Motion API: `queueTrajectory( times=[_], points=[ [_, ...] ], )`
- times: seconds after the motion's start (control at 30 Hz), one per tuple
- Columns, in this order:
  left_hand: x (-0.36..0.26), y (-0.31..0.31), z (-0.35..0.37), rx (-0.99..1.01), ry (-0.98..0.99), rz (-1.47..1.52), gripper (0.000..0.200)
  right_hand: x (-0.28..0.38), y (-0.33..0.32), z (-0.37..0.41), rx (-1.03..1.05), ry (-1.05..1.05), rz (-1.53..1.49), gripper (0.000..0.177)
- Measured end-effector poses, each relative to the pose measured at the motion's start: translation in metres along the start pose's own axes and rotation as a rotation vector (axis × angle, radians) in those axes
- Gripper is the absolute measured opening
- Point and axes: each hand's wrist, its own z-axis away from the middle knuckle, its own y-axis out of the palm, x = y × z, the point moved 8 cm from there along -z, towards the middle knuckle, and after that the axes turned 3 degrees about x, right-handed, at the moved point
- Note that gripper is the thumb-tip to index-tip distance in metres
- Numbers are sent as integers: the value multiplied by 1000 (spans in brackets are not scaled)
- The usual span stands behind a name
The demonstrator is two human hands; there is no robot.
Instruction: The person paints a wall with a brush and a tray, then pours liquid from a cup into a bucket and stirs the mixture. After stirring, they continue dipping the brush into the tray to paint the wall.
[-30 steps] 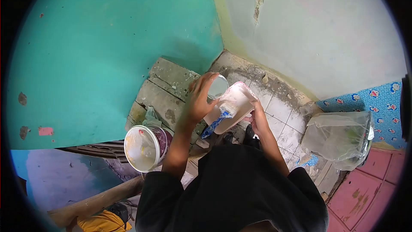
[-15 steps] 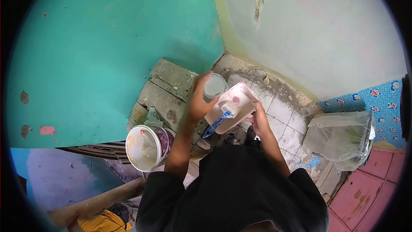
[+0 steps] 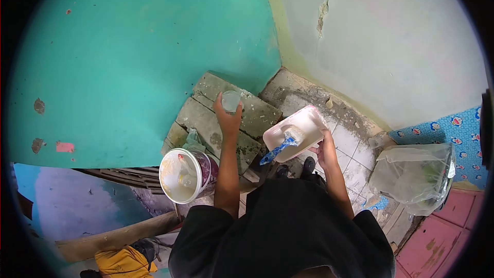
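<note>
My left hand (image 3: 229, 119) is wrapped around a round, clear plastic cup (image 3: 231, 101), held over the worn wooden boards by the green wall. My right hand (image 3: 325, 150) grips the right edge of a white paint tray (image 3: 309, 118) with a pinkish rim. Inside the tray rests a paintbrush (image 3: 280, 150) with a blue speckled handle. Its pale head lies on the white paint, and the handle sticks out over the near left side. Between the two hands there is a gap, so the cup and the tray are apart.
A paint-smeared white bucket (image 3: 180, 176) stands at the left, beside the wooden boards (image 3: 207, 118). At the right is a bin lined with a clear plastic bag (image 3: 410, 175). A wooden beam (image 3: 116, 238) and yellow cloth (image 3: 123, 263) lie lower left. White tiles (image 3: 346, 135) cover the corner floor.
My left hand has carried the cup leftward, away from the tray and over the boards. The tray, still in my right hand, has shifted slightly right. The whole view has also moved a little.
</note>
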Motion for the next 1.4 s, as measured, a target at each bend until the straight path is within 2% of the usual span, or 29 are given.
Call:
queueTrajectory(
  times=[0.1,0.2,0.3,0.6,0.8,0.87,1.2,1.4],
  points=[
    [21,2,-1,43,138,-142,71,7,0,3,-7,-26,7,60],
    [32,2,3,53,20,-100,70,6,-5,6,-33,-27,44,64],
    [38,-1,2,36,10,-108,72,6,-9,8,-42,-34,50,63],
    [40,4,0,92,31,-126,73,1,-11,6,-57,-10,46,64],
    [50,2,-2,23,91,-133,80,-9,-16,2,-34,12,28,62],
    [50,2,-3,20,50,-96,80,-3,-13,4,-81,-1,25,60],
    [51,-4,-9,-19,-3,-73,84,-4,-19,1,-61,-12,65,63],
    [43,-6,-6,-34,78,-63,87,-7,-18,2,-51,6,42,63]
  ],
)
